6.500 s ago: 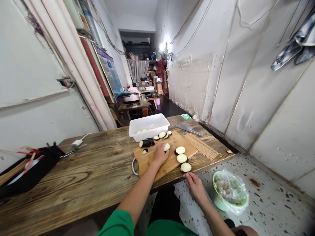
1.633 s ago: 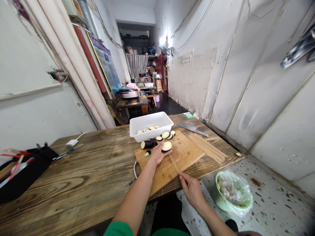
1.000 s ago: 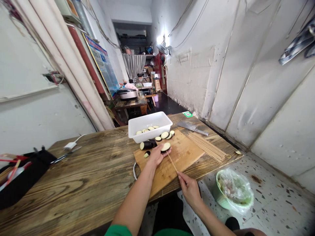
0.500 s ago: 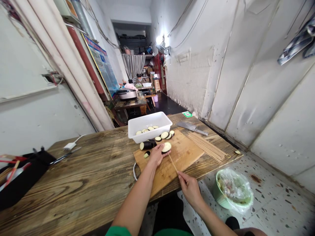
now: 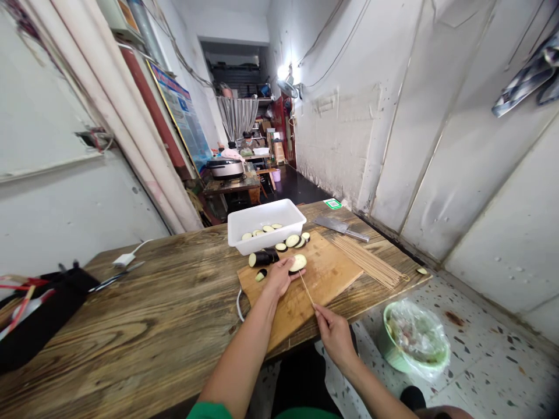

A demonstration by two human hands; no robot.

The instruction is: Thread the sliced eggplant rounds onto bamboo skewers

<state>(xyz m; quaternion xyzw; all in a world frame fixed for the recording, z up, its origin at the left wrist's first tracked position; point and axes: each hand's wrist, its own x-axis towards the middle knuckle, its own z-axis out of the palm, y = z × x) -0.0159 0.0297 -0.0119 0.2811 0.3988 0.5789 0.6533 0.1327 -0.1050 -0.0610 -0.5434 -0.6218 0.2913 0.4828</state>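
My left hand (image 5: 280,276) holds an eggplant slice (image 5: 298,263), pale with dark skin at its rim, over the wooden cutting board (image 5: 325,267). A thin wooden skewer (image 5: 307,290) is pinched in my right hand (image 5: 334,329); its far tip meets the near edge of the slice, and how deep it goes I cannot tell. Beyond my left hand lie a cut eggplant piece (image 5: 259,259), a small end piece (image 5: 261,274) and several loose slices (image 5: 292,240). More slices lie in the white plastic tub (image 5: 267,216) behind the board.
A cleaver (image 5: 340,227) and a bundle of skewers (image 5: 369,262) lie to the right. A green lined bin (image 5: 414,337) stands on the floor beside the table (image 5: 166,314). At the left are a white adapter (image 5: 124,259) and a black holder (image 5: 43,320). A cooker (image 5: 225,169) sits further back.
My right hand with the skewer has shifted very slightly up and left toward the slice. The slice in my left hand has moved a little to the right.
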